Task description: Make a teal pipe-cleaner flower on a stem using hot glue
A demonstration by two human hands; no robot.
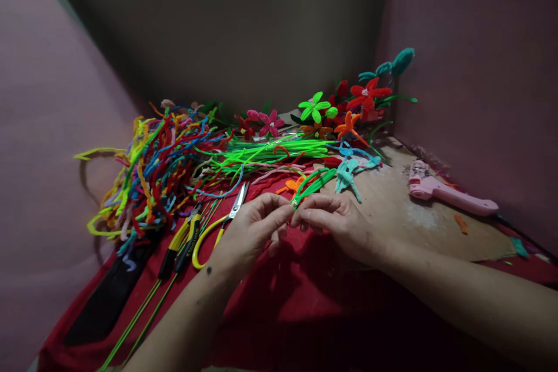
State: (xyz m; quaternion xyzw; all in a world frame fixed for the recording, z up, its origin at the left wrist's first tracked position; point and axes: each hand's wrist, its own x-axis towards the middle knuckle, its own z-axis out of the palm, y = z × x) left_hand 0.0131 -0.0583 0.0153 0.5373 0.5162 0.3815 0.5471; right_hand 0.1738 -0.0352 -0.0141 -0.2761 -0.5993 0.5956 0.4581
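My left hand and my right hand meet over the red cloth, fingers pinched together. Between their fingertips is the gathered end of some green pipe cleaners, bent into long loops that point away to the right. A small pale bit shows at the gathered end; the fingers hide the rest. Just beyond the hands lies an orange pipe-cleaner piece. To its right are pale turquoise pipe-cleaner petals. Scissors with yellow handles lie close to my left hand, blades pointing away.
A tangled heap of coloured pipe cleaners stands at left, a bundle of bright green ones in the middle. Pliers and thin green stems lie at left. Finished flowers line the back. A pink glue gun rests on cardboard.
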